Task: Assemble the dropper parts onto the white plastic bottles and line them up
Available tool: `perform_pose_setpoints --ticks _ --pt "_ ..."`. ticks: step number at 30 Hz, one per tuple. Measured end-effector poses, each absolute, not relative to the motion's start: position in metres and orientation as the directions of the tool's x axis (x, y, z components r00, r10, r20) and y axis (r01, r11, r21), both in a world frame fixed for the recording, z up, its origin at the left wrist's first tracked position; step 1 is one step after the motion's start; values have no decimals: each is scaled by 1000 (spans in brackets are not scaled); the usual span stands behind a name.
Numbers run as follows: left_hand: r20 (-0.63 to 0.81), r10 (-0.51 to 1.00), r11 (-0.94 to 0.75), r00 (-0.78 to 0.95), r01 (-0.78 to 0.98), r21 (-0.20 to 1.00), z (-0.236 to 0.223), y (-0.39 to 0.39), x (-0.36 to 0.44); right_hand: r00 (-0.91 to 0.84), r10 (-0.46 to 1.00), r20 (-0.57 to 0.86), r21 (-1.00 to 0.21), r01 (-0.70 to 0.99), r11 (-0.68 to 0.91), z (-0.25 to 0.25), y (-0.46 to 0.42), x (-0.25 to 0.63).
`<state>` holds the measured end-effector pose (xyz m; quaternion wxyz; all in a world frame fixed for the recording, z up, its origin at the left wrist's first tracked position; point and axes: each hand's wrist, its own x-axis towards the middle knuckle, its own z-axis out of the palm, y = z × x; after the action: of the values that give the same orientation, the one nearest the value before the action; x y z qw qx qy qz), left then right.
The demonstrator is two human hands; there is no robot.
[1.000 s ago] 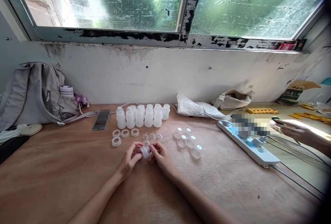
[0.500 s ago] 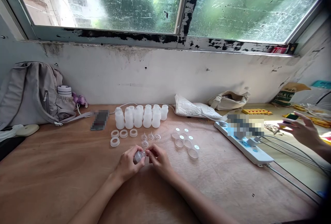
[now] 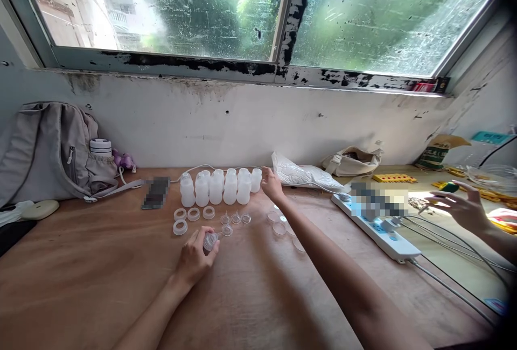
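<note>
My left hand (image 3: 195,257) rests on the wooden table (image 3: 100,269) and grips a small translucent cap piece (image 3: 210,240). My right hand (image 3: 271,185) is stretched far forward, fingers apart, holding nothing, right beside the rightmost of several white plastic bottles (image 3: 220,186) standing in rows near the wall. In front of the bottles lie white rings (image 3: 193,214), small clear valve parts (image 3: 236,218) and clear round lids (image 3: 278,226), partly hidden by my right forearm.
A grey backpack (image 3: 48,151) with a flask leans at the left. A white bag (image 3: 307,176), a beige pouch (image 3: 351,160) and a white power strip (image 3: 379,229) with cables lie to the right. Another person's hand (image 3: 464,210) works at the far right.
My right hand let go of the cap piece and reached forward to the bottles. My left hand kept the piece and stayed near the table.
</note>
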<state>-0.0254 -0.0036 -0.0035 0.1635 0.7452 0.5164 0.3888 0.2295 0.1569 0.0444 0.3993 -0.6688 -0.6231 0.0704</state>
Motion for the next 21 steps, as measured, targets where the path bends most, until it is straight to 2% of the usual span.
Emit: perform_pose_setpoints --ticks 7,11,14,17,21 --pt "400 914 -342 73 667 662 -6 -1 -29 179 909 377 -558 827 69 28 164 233" --pt "378 925 -319 50 645 695 -4 -2 -28 172 881 440 -539 835 107 31 147 236" --pt "361 931 -315 46 598 737 -4 -3 -27 189 815 547 -539 825 170 44 125 235" --pt "329 944 -293 23 515 806 -6 -3 -26 224 704 674 -598 726 341 56 92 227" --pt "219 975 -219 33 280 934 -7 -1 -22 163 769 618 -743 441 503 48 40 199"
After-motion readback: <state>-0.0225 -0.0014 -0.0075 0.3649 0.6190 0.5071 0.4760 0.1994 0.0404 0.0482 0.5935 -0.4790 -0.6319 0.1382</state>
